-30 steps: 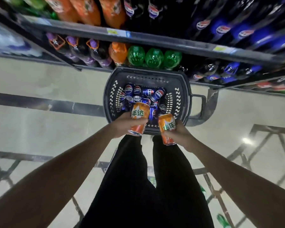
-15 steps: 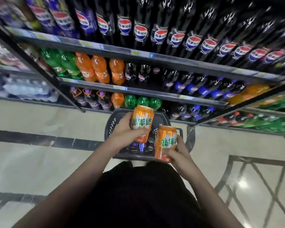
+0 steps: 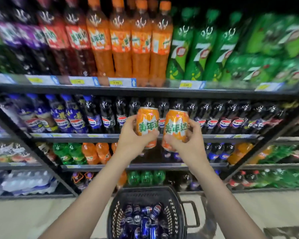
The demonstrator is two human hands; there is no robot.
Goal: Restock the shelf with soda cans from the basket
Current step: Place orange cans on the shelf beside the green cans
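Observation:
My left hand [image 3: 131,140] grips an orange soda can [image 3: 147,124], held upright. Beside it, my right hand [image 3: 188,144] grips a second orange can [image 3: 176,126], also upright. Both cans are raised side by side in front of the shelf [image 3: 145,91] row of dark cola bottles [image 3: 109,116]. Below, on the floor, the black basket [image 3: 177,202] holds several blue cola cans [image 3: 143,219].
Tall orange bottles [image 3: 128,42] and green bottles [image 3: 202,47] fill the upper shelf. Lower shelves carry small green, orange and cola bottles. Packs of water [image 3: 22,183] sit at lower left. The pale floor [image 3: 41,216] lies around the basket.
Both hands have lifted the orange cans from over the basket up to shelf height. My view has tilted up, so the higher shelves now show.

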